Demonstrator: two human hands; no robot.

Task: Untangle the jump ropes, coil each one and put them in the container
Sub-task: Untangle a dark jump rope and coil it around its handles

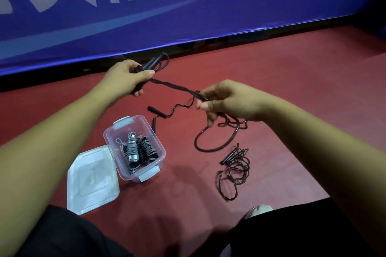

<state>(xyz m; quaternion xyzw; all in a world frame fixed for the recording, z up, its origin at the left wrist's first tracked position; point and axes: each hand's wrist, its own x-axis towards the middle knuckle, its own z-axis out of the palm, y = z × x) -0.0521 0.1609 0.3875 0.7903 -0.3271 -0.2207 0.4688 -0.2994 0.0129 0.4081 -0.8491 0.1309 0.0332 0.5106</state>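
My left hand (125,76) grips the black handles (153,62) of a dark jump rope above the red floor. From them a doubled rope strand (173,86) runs tight to my right hand (225,100), which pinches it; the rest hangs in a loop (215,142) on the floor. Another rope with black handles (156,111) lies just behind the clear container (159,148). Inside the container lie a coiled grey rope (131,149) and a coiled black rope (147,148). A tangled dark rope (237,168) lies to the right.
The container's clear lid (92,181) lies flat on the floor to its left. A blue banner barrier (188,6) runs along the far side. My knees in dark shorts (62,233) fill the bottom edge, with a shoe tip (259,209) at the lower right.
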